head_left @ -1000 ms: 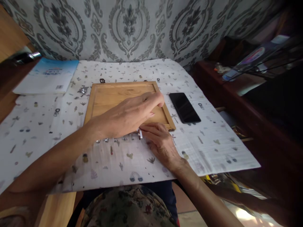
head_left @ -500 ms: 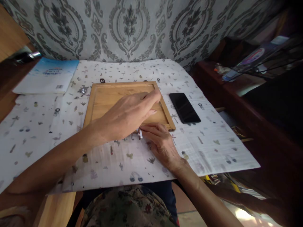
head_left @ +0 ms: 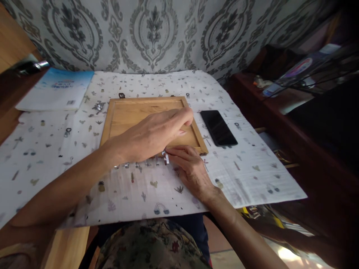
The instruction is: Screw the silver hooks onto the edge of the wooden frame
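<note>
White printed cloth below; left hand, right hand half-curled, holds unclear; silvery metal clip, five o'clock by tan wooden frame, wanted steadying.

Your left hand is over the wooden panel, fingers curled, their grip hidden, while your right hand has its fingertips at the panel's near edge, beside the rightmost metal hook. More metal hooks line that edge. Right of the panel lies a black phone; beyond its left side, a blue-and-white booklet.
</note>
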Demonstrator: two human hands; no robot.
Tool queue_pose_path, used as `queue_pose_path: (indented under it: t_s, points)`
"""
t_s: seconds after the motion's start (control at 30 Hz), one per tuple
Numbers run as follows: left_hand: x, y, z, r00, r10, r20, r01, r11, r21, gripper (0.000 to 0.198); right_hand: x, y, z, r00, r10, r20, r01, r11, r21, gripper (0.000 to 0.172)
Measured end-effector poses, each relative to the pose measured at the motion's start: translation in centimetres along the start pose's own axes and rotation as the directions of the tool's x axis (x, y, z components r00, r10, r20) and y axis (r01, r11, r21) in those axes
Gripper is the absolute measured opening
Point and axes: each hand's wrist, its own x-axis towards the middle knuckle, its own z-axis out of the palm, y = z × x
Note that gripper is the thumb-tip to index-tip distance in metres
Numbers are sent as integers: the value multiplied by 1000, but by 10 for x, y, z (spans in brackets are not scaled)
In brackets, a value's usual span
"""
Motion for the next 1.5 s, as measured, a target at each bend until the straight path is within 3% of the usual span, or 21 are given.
queue_pose_path:
  t_s: [0.2, 0.3, 0.4, 0.53, 0.6, 0.7, 1.03, 1.33, 1.5]
  points:
    - [1, 2, 0, 999, -14, -39, 11, 997, -79, 8, 1, 0, 1, 1000, -3, -2, 3, 1000, -10, 59]
    - [2, 8, 3, 991, -92, -97, 64, 963, -262, 8, 2, -1, 0, 1000, -9, -4, 9, 1000, -5, 60]
    - [5, 14, 11, 975, -184, -124, 92, 845, -528, 14, 2, -1, 0, 1000, -17, -9, 17, 1000, 11, 61]
    - [13, 18, 28, 948, -291, -128, 80, 609, -789, 35, 2, -1, 1, 1000, -10, -11, 10, 1000, 13, 61]
    - [18, 18, 36, 926, -342, -158, 38, 501, -865, 47, 2, -1, 1, 1000, -9, -8, 9, 1000, 4, 58]
    - [25, 17, 44, 897, -396, -195, -7, 428, -904, 57, 2, -2, 0, 1000, -7, -7, 7, 1000, -5, 56]
    - [35, 19, 44, 887, -427, -177, -16, 353, -935, 59, 3, -2, 0, 1000, -21, -23, 21, 1000, -7, 51]
    - [26, 15, 36, 947, -309, -82, 98, 522, -847, 40, 3, -1, 0, 999, -16, -32, 16, 1000, -5, 53]
    - [23, 15, 37, 938, -338, -80, 105, 496, -862, 42, 3, -1, 0, 999, -16, -30, 16, 1000, 2, 59]
